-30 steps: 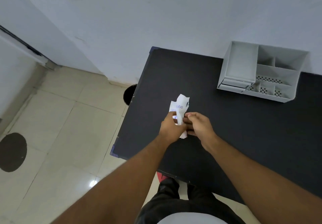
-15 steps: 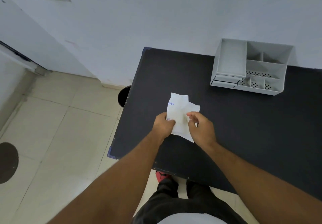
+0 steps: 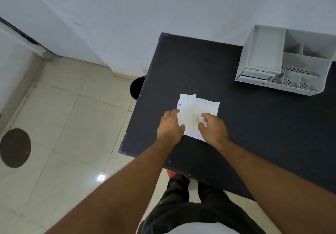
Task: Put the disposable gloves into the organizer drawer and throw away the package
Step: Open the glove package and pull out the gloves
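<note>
The white paper glove package [image 3: 203,106], with a bit of blue print, lies unfolded and flat on the black table [image 3: 254,133] near its left edge. My left hand [image 3: 170,127] grips the package's left side. My right hand [image 3: 213,129] pinches the paper at its middle, where a pale yellowish patch shows through; whether that is a glove I cannot tell. The grey organizer [image 3: 309,66] stands at the table's far right against the wall. Its small drawer [image 3: 254,75] sits at the lower left front.
A black round bin [image 3: 136,88] stands on the floor beside the table's left edge, partly hidden under it. A dark round mark [image 3: 15,147] lies on the tiled floor at left. My legs stand at the table's near edge.
The package went from crumpled and upright between my hands to spread out flat on the table. Both hands lowered with it and moved apart.
</note>
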